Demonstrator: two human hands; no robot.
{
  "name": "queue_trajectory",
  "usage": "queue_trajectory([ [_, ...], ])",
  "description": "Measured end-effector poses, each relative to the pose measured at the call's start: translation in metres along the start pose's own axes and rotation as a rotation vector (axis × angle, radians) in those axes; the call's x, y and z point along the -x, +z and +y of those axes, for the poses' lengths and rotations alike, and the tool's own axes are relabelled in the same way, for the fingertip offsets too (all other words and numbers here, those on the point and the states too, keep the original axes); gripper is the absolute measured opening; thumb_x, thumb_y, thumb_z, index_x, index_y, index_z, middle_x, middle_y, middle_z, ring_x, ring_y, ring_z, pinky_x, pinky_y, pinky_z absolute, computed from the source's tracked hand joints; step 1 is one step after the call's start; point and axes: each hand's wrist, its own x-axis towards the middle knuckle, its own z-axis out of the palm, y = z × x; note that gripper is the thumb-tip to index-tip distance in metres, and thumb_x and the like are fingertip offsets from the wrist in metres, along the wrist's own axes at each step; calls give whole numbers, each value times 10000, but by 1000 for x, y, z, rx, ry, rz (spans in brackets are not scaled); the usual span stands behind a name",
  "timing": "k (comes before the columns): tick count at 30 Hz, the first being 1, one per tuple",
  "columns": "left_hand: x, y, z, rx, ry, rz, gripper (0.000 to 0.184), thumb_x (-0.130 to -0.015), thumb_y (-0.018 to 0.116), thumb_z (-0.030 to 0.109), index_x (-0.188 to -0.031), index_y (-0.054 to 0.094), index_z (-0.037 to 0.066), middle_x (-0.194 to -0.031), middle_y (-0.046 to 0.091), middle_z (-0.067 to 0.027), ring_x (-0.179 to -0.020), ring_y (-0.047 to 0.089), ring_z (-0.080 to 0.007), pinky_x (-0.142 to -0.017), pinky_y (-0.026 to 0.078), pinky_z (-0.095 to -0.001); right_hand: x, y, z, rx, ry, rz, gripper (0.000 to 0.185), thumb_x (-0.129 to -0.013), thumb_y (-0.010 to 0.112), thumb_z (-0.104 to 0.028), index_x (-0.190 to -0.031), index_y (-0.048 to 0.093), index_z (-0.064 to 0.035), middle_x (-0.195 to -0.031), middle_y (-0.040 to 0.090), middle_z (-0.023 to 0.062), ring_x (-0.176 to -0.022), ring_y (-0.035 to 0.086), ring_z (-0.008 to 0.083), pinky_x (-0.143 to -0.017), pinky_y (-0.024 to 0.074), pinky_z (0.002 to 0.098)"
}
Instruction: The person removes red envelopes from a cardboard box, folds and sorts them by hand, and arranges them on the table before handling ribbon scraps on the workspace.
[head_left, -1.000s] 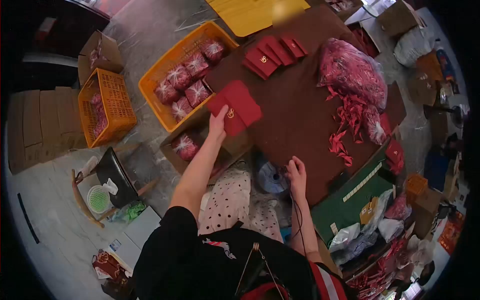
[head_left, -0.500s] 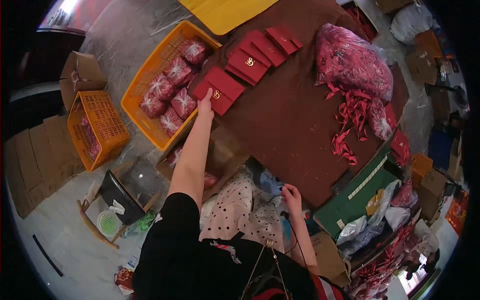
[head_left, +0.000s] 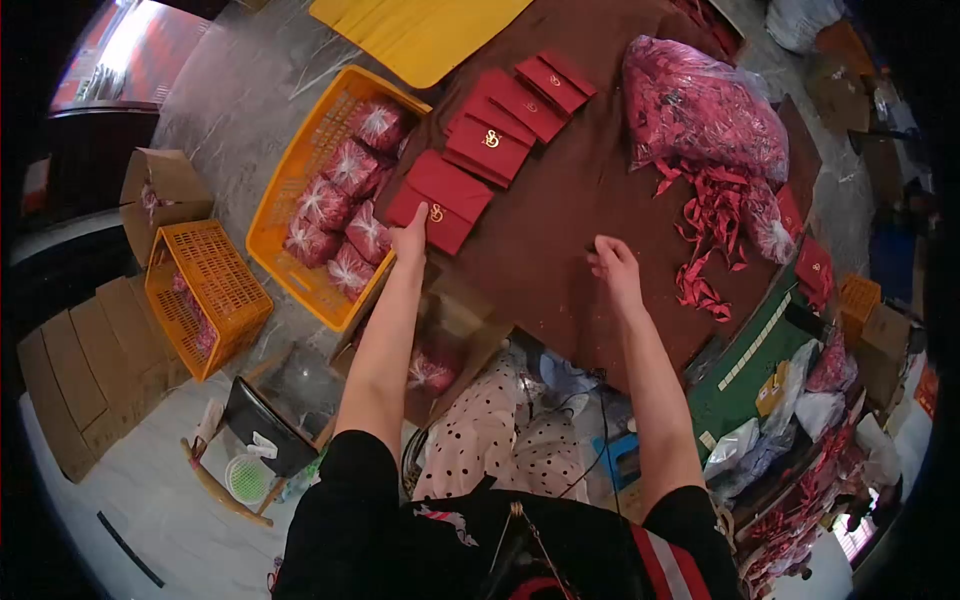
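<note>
My left hand grips the lower left corner of a red pouch with a gold emblem, its thumb on top and the other fingers hidden underneath. Several similar red pouches lie overlapped in a row beyond it on the brown-covered table. My right hand is over the table, to the right of the pouches. Its fingers are curled in, and whether something small is between them cannot be made out.
A yellow crate with bagged red items stands left of the pouches. At the right lie a large clear bag of red pieces and loose red ribbons. A yellow board is at the far edge; a cardboard box sits below the table edge.
My right hand has risen from near my lap and reached forward over the table. My left hand stays on the same pouch, and the whole view has shifted slightly.
</note>
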Motion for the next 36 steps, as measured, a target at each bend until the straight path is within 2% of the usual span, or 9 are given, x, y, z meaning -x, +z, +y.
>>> queue_trajectory([
  [5,32,-30,19,193,366,-127,789,-793,759,380,-1311,422,-110,-1294,542,-197,-1157,539,-253,-1001,404,-351,20,16,-22,-19,-50,-22,273,-932,617,-277,-1120,613,-78,-964,632,-16,-842,599,72,-712,457,218],
  [11,109,-72,-6,257,313,-57,620,-853,714,292,-1258,456,-100,-1157,575,-167,-1041,536,-231,-935,415,-330,138,-22,75,50,251,-62,240,-911,644,-281,-1072,627,-104,-879,615,-22,-766,569,61,-631,426,206],
  [12,113,-79,-31,-68,331,39,609,-839,724,299,-1232,471,-92,-1121,574,-133,-1008,530,-216,-919,419,-330,160,-34,98,35,288,-67,237,-907,648,-284,-1061,627,-106,-870,615,-21,-757,566,60,-624,422,201],
  [16,203,-87,-81,-71,151,-218,577,-814,729,275,-1220,492,-59,-1138,561,-156,-1050,523,-238,-912,431,-346,237,-72,156,30,407,-67,199,-910,644,-256,-1030,622,-100,-818,616,-15,-695,559,66,-582,425,208],
  [20,263,-66,-53,-325,696,-380,570,-799,732,223,-1253,468,2,-1214,492,-176,-1123,475,-281,-894,442,-363,266,-107,188,-3,404,-54,166,-897,638,-173,-1034,646,-79,-842,627,0,-688,551,75,-603,442,225],
  [26,202,-1,87,-673,1348,-118,722,-753,758,331,-1357,428,112,-1354,413,-236,-1114,478,-431,-921,418,-470,188,-114,154,-123,359,25,247,-923,625,-266,-1066,628,-65,-879,623,-2,-753,579,96,-629,442,223],
  [30,155,32,139,-1076,1299,-176,926,-698,758,489,-1466,308,232,-1391,389,-256,-1085,511,-422,-923,409,-496,54,-76,74,-125,138,20,400,-914,616,-404,-1137,612,-72,-989,624,11,-834,594,117,-711,444,258],
  [32,139,49,153,-1251,1208,-208,974,-687,744,552,-1488,251,301,-1363,426,-255,-1094,523,-407,-987,376,-524,-12,-44,13,-108,116,30,693,-853,591,-603,-1233,554,-24,-1198,564,38,-981,589,173,-769,439,303],
  [36,109,70,165,-1315,1160,-333,1106,-631,771,588,-1509,146,339,-1430,360,-248,-1202,472,-416,-1081,287,-554,-153,7,-46,-269,222,-88,981,-761,552,-756,-1477,265,-150,-1429,385,92,-1128,541,345,-897,429,429],
])
